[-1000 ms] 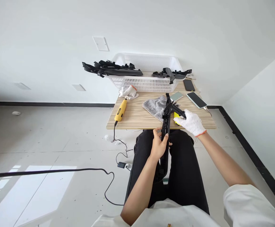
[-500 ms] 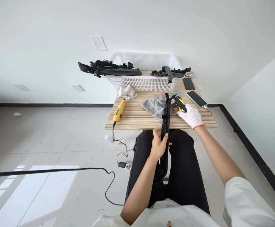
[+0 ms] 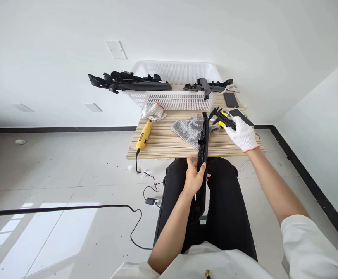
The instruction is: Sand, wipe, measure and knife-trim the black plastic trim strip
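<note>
The left edge cuts off a black cable (image 3: 55,209) (both ends out of sight); the gloved right hand (image 3: 241,133) partly hides a phone (image 3: 242,115).

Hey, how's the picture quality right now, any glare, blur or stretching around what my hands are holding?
Head view: sunlight makes a bright patch on the floor at lower left; head view: the long black part in your left hand is dark, hiding fine detail; head view: the caliper in your right hand looks fairly sharp; head view: wide-angle stretching seems stronger toward the edges.
</note>
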Motion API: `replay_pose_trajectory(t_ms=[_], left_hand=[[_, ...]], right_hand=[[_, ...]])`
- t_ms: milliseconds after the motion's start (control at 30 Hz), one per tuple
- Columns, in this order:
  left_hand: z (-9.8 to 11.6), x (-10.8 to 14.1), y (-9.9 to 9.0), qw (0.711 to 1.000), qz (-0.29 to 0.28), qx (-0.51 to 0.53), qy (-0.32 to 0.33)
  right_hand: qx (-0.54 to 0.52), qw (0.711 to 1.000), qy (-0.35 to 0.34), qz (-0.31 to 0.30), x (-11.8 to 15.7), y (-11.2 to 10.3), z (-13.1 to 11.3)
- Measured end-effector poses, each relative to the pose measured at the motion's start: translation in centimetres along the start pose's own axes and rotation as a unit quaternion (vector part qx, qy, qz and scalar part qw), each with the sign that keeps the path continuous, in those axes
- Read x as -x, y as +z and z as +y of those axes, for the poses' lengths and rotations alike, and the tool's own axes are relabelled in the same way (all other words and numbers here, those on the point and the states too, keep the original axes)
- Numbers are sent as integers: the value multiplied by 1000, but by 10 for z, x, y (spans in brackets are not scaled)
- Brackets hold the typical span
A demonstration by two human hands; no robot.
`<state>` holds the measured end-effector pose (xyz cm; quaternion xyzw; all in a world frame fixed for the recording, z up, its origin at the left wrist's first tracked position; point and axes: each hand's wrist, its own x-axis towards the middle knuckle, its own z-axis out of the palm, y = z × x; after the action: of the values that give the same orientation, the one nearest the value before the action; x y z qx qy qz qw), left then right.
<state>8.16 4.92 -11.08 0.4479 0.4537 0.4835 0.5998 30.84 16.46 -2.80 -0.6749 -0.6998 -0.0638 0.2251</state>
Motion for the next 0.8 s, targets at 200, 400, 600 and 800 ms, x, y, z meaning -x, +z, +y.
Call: replay_pose_trajectory(t_ms=[200,400,600,800], left_hand=[[1,0,1,1000,3,-5,-4],[1,0,1,1000,1,-2,-1],[1,1,0,1000,-1,-2,2],[-1,1,-1,1000,-2,1,7]], right_hand=[[163,974,-152,-47,-42,-22,-2],[262,942,-177,-109,-68,-36,-13],[249,943,-178,-131,-74,-31,-11],[221,958,-165,-86,-71,-27,-12]])
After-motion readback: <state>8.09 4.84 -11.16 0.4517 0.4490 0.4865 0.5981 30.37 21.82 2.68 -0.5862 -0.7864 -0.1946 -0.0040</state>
